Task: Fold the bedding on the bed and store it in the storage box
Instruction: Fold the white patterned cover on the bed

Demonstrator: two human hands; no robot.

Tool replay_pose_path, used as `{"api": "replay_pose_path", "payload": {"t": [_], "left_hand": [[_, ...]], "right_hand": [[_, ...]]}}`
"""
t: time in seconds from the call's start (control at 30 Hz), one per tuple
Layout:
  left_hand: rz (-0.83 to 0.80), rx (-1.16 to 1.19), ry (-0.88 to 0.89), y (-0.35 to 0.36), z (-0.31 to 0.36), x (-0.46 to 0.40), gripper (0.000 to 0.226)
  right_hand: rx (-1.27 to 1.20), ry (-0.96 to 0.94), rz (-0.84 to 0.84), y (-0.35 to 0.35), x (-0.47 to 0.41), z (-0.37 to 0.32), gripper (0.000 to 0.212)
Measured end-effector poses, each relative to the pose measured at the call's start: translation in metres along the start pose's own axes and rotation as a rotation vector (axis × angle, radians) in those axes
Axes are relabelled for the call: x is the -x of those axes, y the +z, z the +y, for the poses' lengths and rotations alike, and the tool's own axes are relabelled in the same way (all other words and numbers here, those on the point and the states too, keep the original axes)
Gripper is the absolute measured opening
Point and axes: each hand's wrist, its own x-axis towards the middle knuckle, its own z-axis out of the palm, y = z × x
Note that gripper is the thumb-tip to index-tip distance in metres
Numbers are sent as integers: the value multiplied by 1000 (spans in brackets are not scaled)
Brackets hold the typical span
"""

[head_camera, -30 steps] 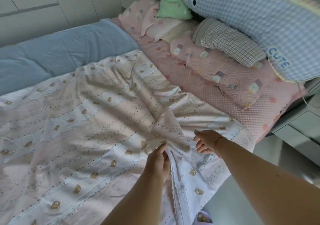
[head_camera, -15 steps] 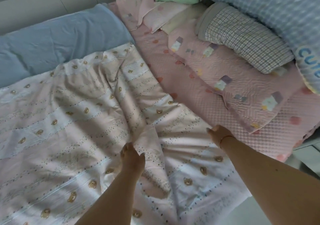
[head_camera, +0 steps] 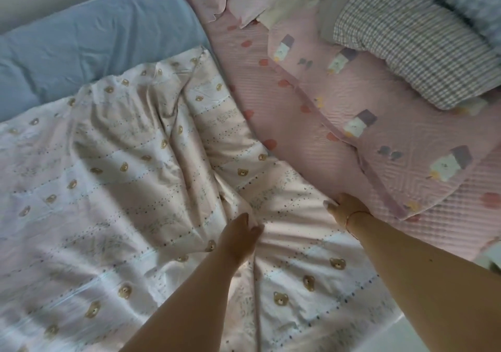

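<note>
A white and pale-pink bear-print quilt (head_camera: 130, 178) lies spread and wrinkled over most of the bed. My left hand (head_camera: 238, 236) is at the quilt's middle front, pinching a raised ridge of fabric that runs away from me. My right hand (head_camera: 345, 208) rests at the quilt's right edge, where it meets the pink quilted sheet (head_camera: 292, 123). Its fingers curl down onto that edge. No storage box is in view.
A pink quilted pillow (head_camera: 379, 123) lies right of the quilt, with a checked pillow (head_camera: 406, 50) behind it. A blue blanket (head_camera: 95, 34) lies along the far left by the wall. Floor shows at the bottom right corner.
Both hands have reached further over the bed. My left hand slid along the fabric ridge toward the middle, and my right hand moved out to the quilt's right edge.
</note>
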Motion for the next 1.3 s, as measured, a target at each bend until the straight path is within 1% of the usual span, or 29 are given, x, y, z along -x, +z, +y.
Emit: {"api": "replay_pose_path", "payload": {"t": [0.07, 0.13, 0.17, 0.2, 0.23, 0.27, 0.33, 0.4, 0.47, 0.53, 0.57, 0.6, 0.67, 0.7, 0.77, 0.8, 0.83, 0.87, 0.9, 0.93, 0.97, 1.0, 1.03, 1.07, 1.1, 1.13, 1.17, 1.23, 1.3], "left_hand": [[-21, 65, -16, 8, 14, 2, 24], [-46, 80, -5, 15, 24, 3, 23], [-66, 82, 5, 19, 30, 5, 19], [-83, 92, 5, 22, 36, 6, 24], [-99, 111, 8, 26, 40, 8, 30], [-118, 141, 19, 29, 44, 10, 28], [-152, 159, 56, 33, 51, 15, 11], [-148, 177, 63, 39, 53, 19, 13], [-133, 222, 49, 43, 51, 22, 16], [-114, 232, 37, 46, 51, 27, 19], [-112, 223, 28, 46, 51, 29, 22], [-111, 202, 17, 48, 51, 30, 27], [-111, 133, -10, 50, 50, 33, 31], [-122, 101, -28, 51, 49, 34, 30], [-164, 62, -46, 50, 51, 41, 24], [-183, 57, -42, 50, 52, 44, 20], [-200, 56, -27, 50, 54, 47, 17], [-218, 50, -1, 50, 56, 51, 16], [-244, 46, 31, 51, 61, 55, 18], [-280, 59, 70, 53, 64, 60, 25], [-333, 80, 107, 55, 69, 64, 36], [-393, 106, 138, 57, 73, 68, 46], [-464, 129, 149, 59, 77, 73, 52], [-531, 151, 142, 59, 80, 77, 53], [-591, 163, 119, 58, 80, 80, 48], [-631, 173, 89, 57, 78, 82, 42], [-669, 189, 35, 54, 76, 84, 36], [-756, 286, -70, 46, 65, 87, 34], [-780, 358, -97, 41, 56, 87, 32]], "right_hand": [[-13, -43, 109, -2, 7, 7, 19], [-3, -52, 156, -5, 12, 16, 20], [0, -27, 162, -6, 15, 23, 18], [5, 20, 167, -9, 17, 31, 16], [11, 97, 172, -12, 19, 42, 22], [17, 189, 168, -15, 23, 53, 28], [21, 315, 184, -15, 29, 71, 30], [17, 339, 188, -15, 34, 74, 28], [-33, 269, 156, -14, 37, 72, 24], [-66, 182, 68, -14, 43, 72, 17], [-64, 173, 25, -15, 46, 76, 19], [-37, 201, -10, -15, 51, 80, 24], [94, 331, -33, -15, 58, 90, 37], [168, 378, -15, -17, 63, 92, 42], [251, 406, 103, -18, 70, 87, 39], [261, 404, 192, -20, 75, 80, 38], [242, 386, 272, -19, 76, 70, 41], [176, 345, 288, -18, 77, 56, 46], [33, 274, 221, -18, 78, 41, 55], [-173, 202, 73, -20, 80, 23, 62], [-367, 157, -107, -20, 82, 6, 62], [-451, 138, -232, -17, 83, -7, 61], [-440, 113, -311, -19, 84, -16, 55], [-336, 88, -290, -21, 82, -18, 54], [-232, 102, -198, -25, 78, -16, 56], [-190, 155, -119, -30, 74, -9, 57], [-189, 220, -80, -33, 71, 1, 59], [-153, 312, -63, -36, 70, 21, 63], [-87, 352, -59, -29, 69, 35, 67]]}}
